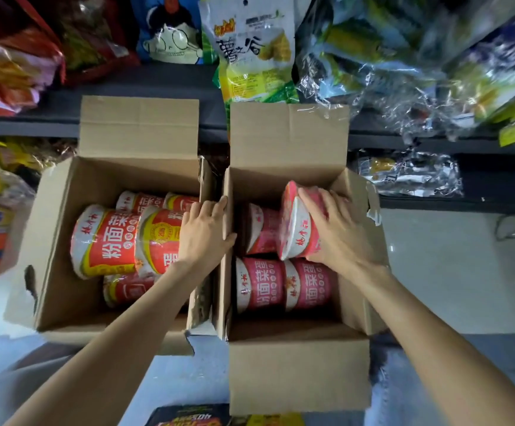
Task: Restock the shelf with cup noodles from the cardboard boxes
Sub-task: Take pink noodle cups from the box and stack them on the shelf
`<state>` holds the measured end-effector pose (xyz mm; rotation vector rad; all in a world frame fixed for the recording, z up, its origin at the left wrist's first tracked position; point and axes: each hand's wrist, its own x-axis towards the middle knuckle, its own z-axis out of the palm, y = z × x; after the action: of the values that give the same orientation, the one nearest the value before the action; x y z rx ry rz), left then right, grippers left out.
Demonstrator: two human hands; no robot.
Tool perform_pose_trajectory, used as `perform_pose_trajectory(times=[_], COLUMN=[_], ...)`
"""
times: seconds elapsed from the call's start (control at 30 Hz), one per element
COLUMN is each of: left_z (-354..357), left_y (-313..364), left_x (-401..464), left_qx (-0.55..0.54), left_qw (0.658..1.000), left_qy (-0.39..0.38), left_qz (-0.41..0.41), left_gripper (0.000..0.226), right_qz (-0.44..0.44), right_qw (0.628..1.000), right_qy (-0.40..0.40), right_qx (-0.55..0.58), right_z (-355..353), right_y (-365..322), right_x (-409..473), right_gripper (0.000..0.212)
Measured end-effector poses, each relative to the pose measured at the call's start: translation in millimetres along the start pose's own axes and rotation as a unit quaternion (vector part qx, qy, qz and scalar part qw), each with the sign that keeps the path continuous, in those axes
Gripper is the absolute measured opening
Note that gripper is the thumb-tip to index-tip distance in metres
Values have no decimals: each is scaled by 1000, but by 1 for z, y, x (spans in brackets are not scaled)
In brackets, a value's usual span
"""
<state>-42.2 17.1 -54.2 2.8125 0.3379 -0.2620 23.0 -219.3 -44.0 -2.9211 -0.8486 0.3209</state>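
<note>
The right hand (336, 229) has its fingers clamped around a pink cup (296, 222), which lies tilted, lid end away from the palm. The left hand (204, 232) rests with straight fingers on the right box (299, 364) wall.

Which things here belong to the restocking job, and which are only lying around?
Job:
- left box with red-and-yellow noodle cups
- right box with pink noodle cups
- pink cup gripped by right hand
- left hand on box edge
- shelf

Lying around:
- snack bags
- foil packets
</note>
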Motion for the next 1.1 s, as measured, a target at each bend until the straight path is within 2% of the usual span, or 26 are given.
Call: perform_pose_trajectory(times=[0.07,0.13,0.23,0.3,0.37,0.43,0.53,0.63,0.73,0.8,0.87,0.9,0.97,1.03,1.1], left_z=[-7,-24,-75,-118,-152,-189,-238,-275,-292,-297,-299,-300,-304,-311,-319], left_y=[6,18,51,70,80,88,104,122,130,130,131,132,138,145,153], left_x=[-6,-15,-30,-42,-48,-49,-38,-12,28,58,82,93,111,131,153], left_qx=[-45,-196,-471,-560,-591,-552,-491,-462,-481,-464,-432,-426,-461,-507,-531], left_qw=[999,980,882,828,800,811,816,810,801,816,844,853,840,818,812], left_qy=[0,4,-13,9,37,92,173,222,215,226,245,251,251,231,196], left_qz=[-21,-43,-15,34,94,169,250,286,285,259,201,169,139,144,146], left_gripper=[67,58,37,37,53,71,76,80,79,72,65,62,53,46,42], right_qz=[41,103,114,85,59,29,-26,-41,-2,59,98,85,33,-4,-20], right_qw=[994,960,877,832,805,782,755,762,809,851,847,835,829,850,873], right_qy=[23,56,138,179,205,250,303,341,364,380,428,458,488,476,441], right_qx=[101,256,447,518,554,570,581,549,462,357,300,293,270,227,206], right_z=[-33,-58,-94,-127,-157,-192,-241,-283,-308,-310,-306,-304,-300,-301,-308], right_y=[-6,-9,-13,-21,-28,-35,-41,-44,-37,-29,-28,-31,-38,-37,-29], right_x=[-18,-32,-40,-45,-43,-38,-23,5,43,70,89,96,109,127,153], right_gripper=[127,127,117,105,102,104,102,99,103,99,82,73,61,59,64])
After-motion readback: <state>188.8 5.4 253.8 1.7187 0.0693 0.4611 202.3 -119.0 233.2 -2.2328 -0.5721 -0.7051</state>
